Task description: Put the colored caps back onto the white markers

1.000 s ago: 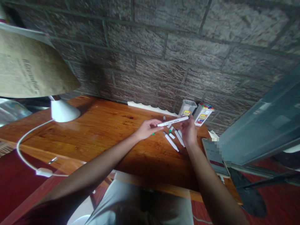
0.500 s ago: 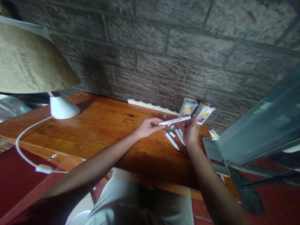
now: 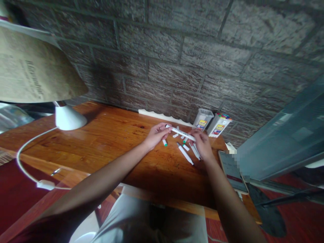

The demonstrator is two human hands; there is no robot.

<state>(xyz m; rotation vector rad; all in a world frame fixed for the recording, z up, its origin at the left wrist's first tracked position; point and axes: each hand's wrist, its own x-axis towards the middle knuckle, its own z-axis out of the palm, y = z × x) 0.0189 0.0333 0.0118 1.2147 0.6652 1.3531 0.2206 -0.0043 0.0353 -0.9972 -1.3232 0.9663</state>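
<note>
A white marker spans my two hands above the table, its dark-tipped end to the left and slightly higher. My left hand pinches it close to that left end, while the fingers of my right hand are closed around the right end. Under and beside the hands lie loose white caps, one a green-ended cap just below my left fingers and another a white cap. A white marker without a cap rests on the wood, with further markers partly beneath my right hand.
Against the brick wall stand a clear plastic case and a second case full of coloured markers. A tablet lies at the table's right edge. To the left is a lamp; a white scalloped strip runs along the back.
The marker has tilted: its right end came down and its left end rose. My right hand moved lower and left along it; my left hand shifted slightly left.
</note>
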